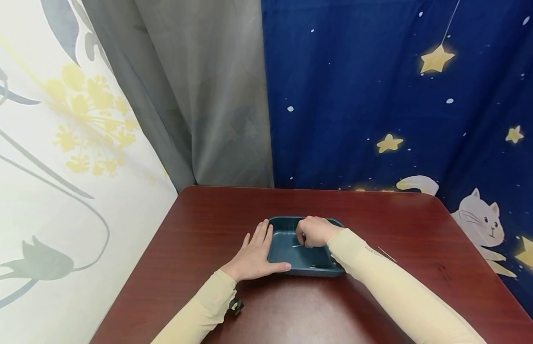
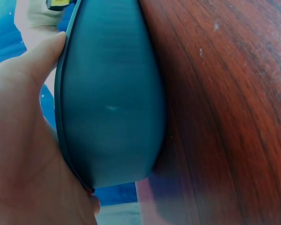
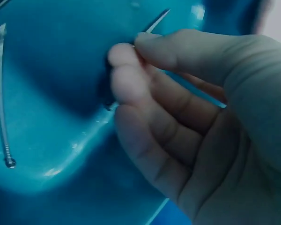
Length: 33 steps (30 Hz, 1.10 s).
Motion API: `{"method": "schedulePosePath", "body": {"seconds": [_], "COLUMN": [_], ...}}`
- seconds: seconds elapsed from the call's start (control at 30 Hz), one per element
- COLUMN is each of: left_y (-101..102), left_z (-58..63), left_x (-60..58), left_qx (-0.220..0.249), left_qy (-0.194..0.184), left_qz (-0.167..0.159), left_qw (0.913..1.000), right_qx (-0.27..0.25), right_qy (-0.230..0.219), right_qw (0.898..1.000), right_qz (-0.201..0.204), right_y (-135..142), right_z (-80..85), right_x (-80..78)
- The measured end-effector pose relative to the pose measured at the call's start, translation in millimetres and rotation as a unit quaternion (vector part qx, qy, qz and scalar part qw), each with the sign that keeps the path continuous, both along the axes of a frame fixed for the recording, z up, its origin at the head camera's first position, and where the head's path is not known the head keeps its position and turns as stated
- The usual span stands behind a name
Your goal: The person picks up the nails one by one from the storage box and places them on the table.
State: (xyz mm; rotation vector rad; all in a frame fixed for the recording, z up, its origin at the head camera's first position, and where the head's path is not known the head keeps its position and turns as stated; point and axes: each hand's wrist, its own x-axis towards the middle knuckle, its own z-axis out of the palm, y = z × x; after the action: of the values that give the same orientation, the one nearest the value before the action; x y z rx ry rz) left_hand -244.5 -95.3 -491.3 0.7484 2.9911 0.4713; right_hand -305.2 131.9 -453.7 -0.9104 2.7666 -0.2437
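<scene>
A dark teal rectangular tray [image 1: 292, 258] sits on the table. My left hand [image 1: 253, 260] spreads over its near left corner, fingers straight along the left rim and thumb at the front rim. In the left wrist view the thumb touches the rim of the tray [image 2: 112, 108]. Inside the tray, my right hand [image 1: 314, 231] pinches a thin metal stick [image 3: 158, 21] between thumb and fingertips. Its pointed tip sticks out past the thumb; the fingers hide the middle. A second thin metal stick [image 3: 2, 93], with a ridged, rounded end, lies on the tray floor.
Another thin stick [image 1: 387, 254] lies on the reddish-brown table [image 1: 215, 215], right of the tray and beside the right sleeve. Behind the table hang a grey curtain [image 1: 228, 95] and a blue one with stars [image 1: 344, 95].
</scene>
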Motion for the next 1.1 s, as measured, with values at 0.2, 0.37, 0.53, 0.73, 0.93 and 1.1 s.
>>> {"method": "schedulePosePath", "body": {"seconds": [0.2, 0.37, 0.53, 0.73, 0.93, 1.1], "left_y": [0.4, -0.6, -0.9, -0.8, -0.4, -0.6], "left_z": [-1.6, -0.7, 0.2, 0.3, -0.2, 0.0], "left_x": [-1.0, -0.5, -0.8, 0.1, -0.8, -1.6], "left_qx": [-0.008, -0.006, 0.001, 0.006, 0.009, 0.007], "left_qy": [0.001, -0.002, 0.005, 0.005, 0.006, 0.008], "left_qz": [-0.006, -0.007, -0.014, -0.017, -0.014, -0.016], "left_qw": [1.0, 1.0, 0.9999, 0.9998, 0.9998, 0.9998], "right_qx": [0.011, 0.011, 0.016, 0.015, 0.036, 0.024], "right_qy": [0.014, 0.023, 0.029, 0.033, 0.047, 0.058], "right_qw": [0.999, 0.998, 0.997, 0.999, 0.998, 0.998], "right_qz": [0.035, 0.054, 0.069, 0.028, -0.033, -0.016], "right_y": [-1.1, -0.7, -1.1, -1.5, -0.3, -0.4], "right_z": [-7.7, -8.8, -7.7, -8.3, -13.1, -15.6], "right_x": [-1.3, -2.7, -2.3, -1.0, -2.3, -3.8]}}
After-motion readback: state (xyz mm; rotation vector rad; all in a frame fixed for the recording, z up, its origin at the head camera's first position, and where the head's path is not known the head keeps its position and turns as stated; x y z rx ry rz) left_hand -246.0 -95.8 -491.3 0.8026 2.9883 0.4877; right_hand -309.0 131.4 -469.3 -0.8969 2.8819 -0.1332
